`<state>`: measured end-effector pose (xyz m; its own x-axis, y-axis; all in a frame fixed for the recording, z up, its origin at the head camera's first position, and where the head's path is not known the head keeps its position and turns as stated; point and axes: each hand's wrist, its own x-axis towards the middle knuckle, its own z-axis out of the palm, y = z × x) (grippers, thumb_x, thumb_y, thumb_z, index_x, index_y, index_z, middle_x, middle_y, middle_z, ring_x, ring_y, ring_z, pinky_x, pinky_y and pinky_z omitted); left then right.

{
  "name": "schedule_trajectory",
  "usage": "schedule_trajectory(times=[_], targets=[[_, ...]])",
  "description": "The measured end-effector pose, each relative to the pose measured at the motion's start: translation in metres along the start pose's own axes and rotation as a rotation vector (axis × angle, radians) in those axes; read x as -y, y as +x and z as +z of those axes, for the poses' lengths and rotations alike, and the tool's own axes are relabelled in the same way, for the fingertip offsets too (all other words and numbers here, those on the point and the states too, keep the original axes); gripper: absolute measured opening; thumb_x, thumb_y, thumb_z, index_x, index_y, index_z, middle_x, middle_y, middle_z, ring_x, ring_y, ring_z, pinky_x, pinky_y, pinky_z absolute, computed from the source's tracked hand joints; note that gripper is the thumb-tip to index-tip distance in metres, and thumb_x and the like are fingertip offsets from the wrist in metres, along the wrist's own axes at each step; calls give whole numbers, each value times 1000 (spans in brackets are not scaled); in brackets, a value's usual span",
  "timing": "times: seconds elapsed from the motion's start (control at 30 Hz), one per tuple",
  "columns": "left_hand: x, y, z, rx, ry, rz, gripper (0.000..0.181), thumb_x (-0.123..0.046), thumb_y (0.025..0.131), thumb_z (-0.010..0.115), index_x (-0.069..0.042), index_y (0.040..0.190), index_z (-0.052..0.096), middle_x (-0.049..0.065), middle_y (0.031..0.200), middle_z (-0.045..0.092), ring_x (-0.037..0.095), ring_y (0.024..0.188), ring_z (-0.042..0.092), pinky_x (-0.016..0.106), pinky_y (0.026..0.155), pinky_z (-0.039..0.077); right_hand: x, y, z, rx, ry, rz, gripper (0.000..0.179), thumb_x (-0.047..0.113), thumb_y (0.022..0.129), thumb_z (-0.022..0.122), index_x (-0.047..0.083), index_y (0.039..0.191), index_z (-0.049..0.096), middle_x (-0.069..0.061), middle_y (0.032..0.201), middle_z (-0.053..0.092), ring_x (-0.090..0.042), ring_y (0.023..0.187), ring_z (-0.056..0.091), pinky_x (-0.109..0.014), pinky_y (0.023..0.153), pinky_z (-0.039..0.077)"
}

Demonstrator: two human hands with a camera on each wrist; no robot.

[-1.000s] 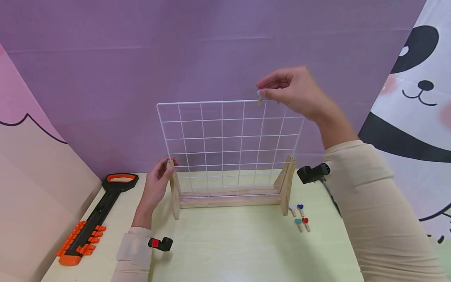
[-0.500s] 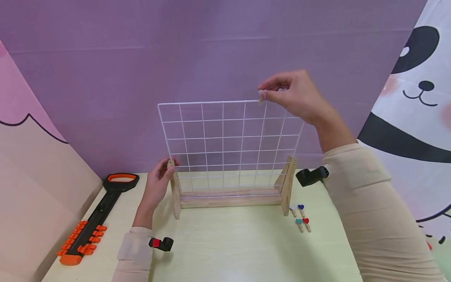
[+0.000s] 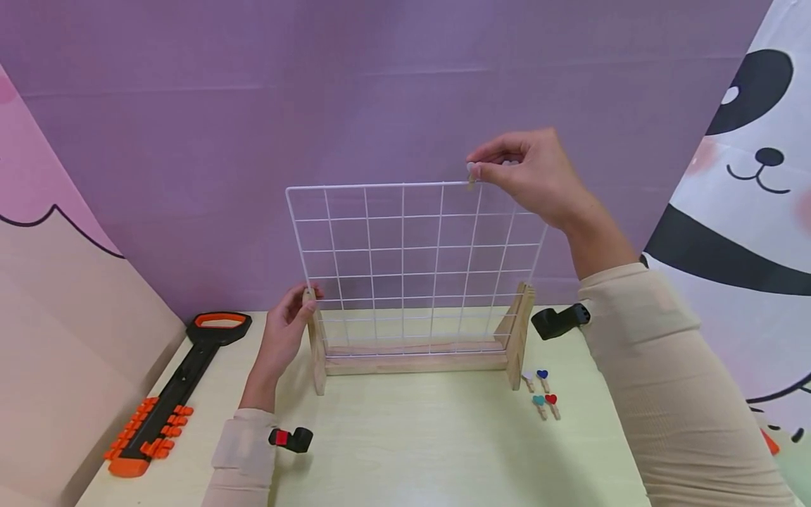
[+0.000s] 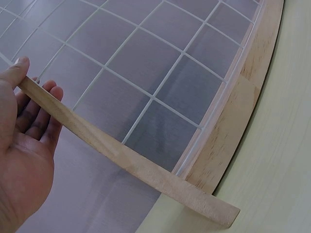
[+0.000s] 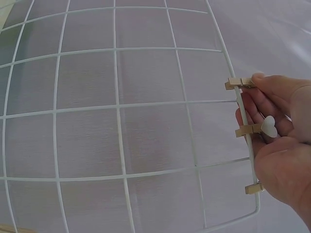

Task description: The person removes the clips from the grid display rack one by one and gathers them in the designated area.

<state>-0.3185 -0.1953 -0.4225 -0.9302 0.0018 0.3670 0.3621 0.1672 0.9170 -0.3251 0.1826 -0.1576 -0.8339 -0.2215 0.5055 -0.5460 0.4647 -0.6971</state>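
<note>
A white wire grid (image 3: 403, 239) stands upright in a wooden stand (image 3: 418, 363). My left hand (image 3: 283, 334) grips the stand's left upright (image 4: 121, 158), thumb on one side and fingers on the other. Up at the grid's top wire, my right hand (image 3: 538, 172) pinches a small wooden clothespin (image 5: 238, 84) between thumb and fingers; its jaws sit over the wire. Beside it on the same wire is a clothespin with a white heart (image 5: 268, 126). A third clothespin (image 5: 252, 189), nearer the corner, is partly hidden by the palm.
Right of the stand lie loose heart clothespins: white (image 3: 529, 378), blue (image 3: 542, 375), teal (image 3: 538, 401) and red (image 3: 551, 400). A long black and orange tool (image 3: 180, 380) with a loop handle lies at the left. A purple backdrop (image 3: 380, 91) rises behind the table.
My right hand has come down slightly at the top wire, still pinching the clothespin. The left hand keeps its hold on the upright. The whole view has shifted a little.
</note>
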Motion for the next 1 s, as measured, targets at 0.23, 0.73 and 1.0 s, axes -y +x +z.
schedule_trajectory(times=[0.23, 0.73, 1.0], targets=[[0, -1, 0, 4, 8, -11, 52, -34, 106, 57, -6, 149, 49, 13, 141, 61, 28, 133, 55, 8, 103, 44, -1, -2, 3, -30, 13, -19, 17, 14, 91, 79, 4, 105, 80, 15, 86, 75, -11, 85, 64, -19, 70, 49], [0, -1, 0, 4, 18, -21, 50, -35, 106, 57, -7, 148, 51, 11, 140, 62, 18, 129, 58, 10, 104, 44, 4, -4, 0, -124, 148, -80, 10, 6, 92, 76, 9, 100, 81, 12, 82, 77, -6, 71, 67, -18, 61, 51], [-1, 0, -2, 11, 21, -37, 53, -39, 106, 57, -10, 149, 50, 9, 142, 61, 22, 134, 55, 12, 107, 43, 14, -13, -8, -117, 211, -169, 13, 3, 92, 74, 4, 104, 79, 5, 89, 78, -8, 81, 73, -15, 78, 56]])
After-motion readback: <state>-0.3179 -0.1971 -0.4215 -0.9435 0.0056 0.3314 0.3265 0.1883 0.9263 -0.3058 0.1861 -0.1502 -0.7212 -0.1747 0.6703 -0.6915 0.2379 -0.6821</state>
